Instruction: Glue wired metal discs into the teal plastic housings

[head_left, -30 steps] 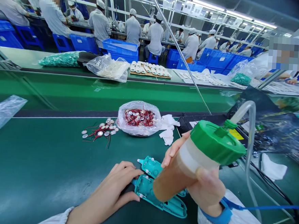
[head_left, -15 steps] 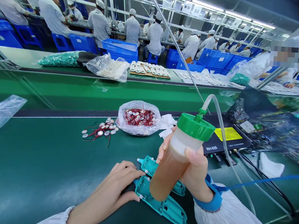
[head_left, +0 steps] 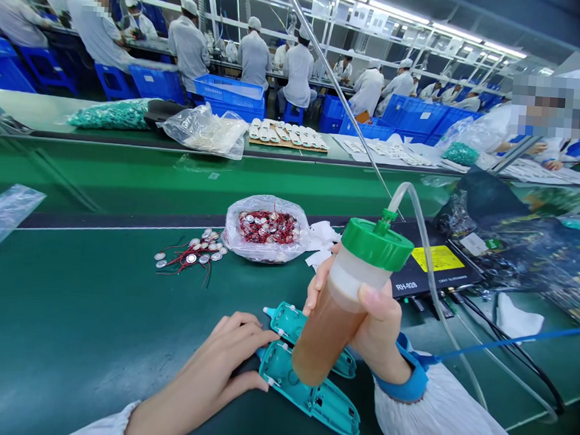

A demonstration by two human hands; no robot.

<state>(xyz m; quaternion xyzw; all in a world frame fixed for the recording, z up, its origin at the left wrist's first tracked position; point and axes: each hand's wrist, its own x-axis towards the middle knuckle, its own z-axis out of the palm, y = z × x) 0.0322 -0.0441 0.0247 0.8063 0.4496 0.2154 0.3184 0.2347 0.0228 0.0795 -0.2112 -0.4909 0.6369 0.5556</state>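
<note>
My right hand (head_left: 379,320) is wrapped round a dispensing syringe (head_left: 336,307), a wide clear barrel of brown liquid with a green cap and a clear hose. It leans over two teal plastic shell halves lying hollow side up; its lower tip is hidden from me. With thumb and fingers, my left hand (head_left: 228,355) grips the left end of the nearer shell half (head_left: 334,406). Just behind it lies the farther shell half (head_left: 287,320), partly covered by the barrel. A blue wrist strap (head_left: 410,378) circles my right wrist.
Beyond my hands sit a plastic bag (head_left: 269,229) of small discs with red wires and a loose pile of discs (head_left: 191,256). At right are a black RH-928 box (head_left: 435,271), cables and a clear hose (head_left: 433,294). Co-workers sit beyond the rear bench.
The view has shifted a little, so everything sits slightly farther left. Both hands keep their hold, and the syringe stays over the nearer shell half.
</note>
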